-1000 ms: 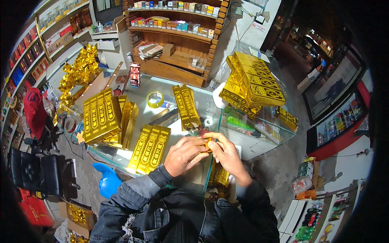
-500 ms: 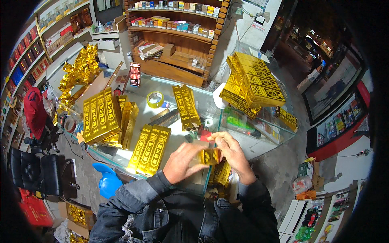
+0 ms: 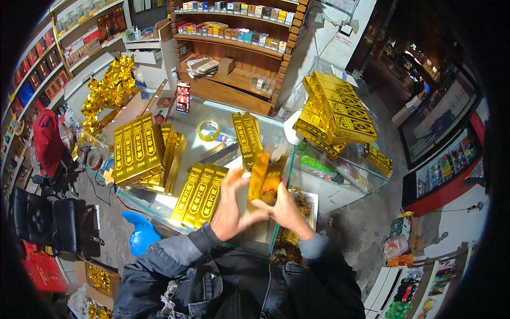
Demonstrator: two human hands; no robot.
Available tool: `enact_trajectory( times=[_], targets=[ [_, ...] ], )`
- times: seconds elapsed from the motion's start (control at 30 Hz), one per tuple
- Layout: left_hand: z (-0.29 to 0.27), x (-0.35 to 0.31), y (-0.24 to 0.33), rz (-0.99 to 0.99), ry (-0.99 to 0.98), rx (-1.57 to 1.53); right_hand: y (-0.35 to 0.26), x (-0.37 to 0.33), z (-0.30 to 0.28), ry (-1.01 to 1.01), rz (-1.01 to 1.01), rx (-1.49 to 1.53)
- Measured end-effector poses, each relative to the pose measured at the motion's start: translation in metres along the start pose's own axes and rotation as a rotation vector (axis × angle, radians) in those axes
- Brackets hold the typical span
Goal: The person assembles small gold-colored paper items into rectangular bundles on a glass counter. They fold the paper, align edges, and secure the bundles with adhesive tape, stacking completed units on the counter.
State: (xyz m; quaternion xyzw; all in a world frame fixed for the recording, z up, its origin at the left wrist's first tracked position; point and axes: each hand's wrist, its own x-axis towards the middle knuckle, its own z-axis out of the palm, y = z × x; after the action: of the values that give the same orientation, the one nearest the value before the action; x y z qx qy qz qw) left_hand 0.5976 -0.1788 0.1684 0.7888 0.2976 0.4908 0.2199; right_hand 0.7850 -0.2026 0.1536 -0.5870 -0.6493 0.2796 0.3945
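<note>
A long gold cardboard box [image 3: 258,181], its two faces spread like a V and blurred by motion, stands tilted over the front of the glass counter. My right hand [image 3: 289,212] grips its lower end, thumb across the front. Beside its left face is my left hand [image 3: 229,207], fingers stretched and thumb apart, the thumb close to the right thumb; whether it touches the box is hard to make out. Just beyond lie flat gold boxes with dark lettering [image 3: 243,135]. Left of my hands are several gold boxes side by side [image 3: 197,195].
A larger stack of gold boxes [image 3: 139,150] and a yellow tape roll [image 3: 208,130] sit on the counter [image 3: 170,204]. Piled gold boxes [image 3: 342,109] stand at right. Gold folded ornaments [image 3: 114,82] are far left. A blue plastic object [image 3: 141,234] and black chair [image 3: 45,223] are on the left.
The gold piece between my hands was low and short-looking; now it stands upright and long. My left hand has turned fingers-up and released its grip, and my right hand has moved down and left.
</note>
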Motion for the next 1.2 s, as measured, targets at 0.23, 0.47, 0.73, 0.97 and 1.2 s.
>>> enact_trajectory(
  times=[0.23,0.47,0.73,0.97,1.2],
  targets=[
    [0.018,-0.006,-0.031,0.003,-0.007,-0.036,0.015,-0.008,0.031,-0.012,-0.019,-0.235],
    [0.004,-0.012,-0.024,-0.039,-0.154,0.099,-0.011,-0.021,-0.003,0.319,-0.597,-0.301],
    [0.006,-0.004,-0.01,0.048,-0.085,-0.098,-0.036,-0.019,-0.022,0.179,-0.529,-0.453],
    [0.003,-0.002,-0.009,0.199,-0.128,0.04,-0.032,-0.009,-0.02,0.198,-0.074,0.276],
    [0.013,-0.01,-0.008,0.113,-0.015,-0.029,-0.036,-0.001,-0.029,-0.14,0.22,0.266]
  ],
)
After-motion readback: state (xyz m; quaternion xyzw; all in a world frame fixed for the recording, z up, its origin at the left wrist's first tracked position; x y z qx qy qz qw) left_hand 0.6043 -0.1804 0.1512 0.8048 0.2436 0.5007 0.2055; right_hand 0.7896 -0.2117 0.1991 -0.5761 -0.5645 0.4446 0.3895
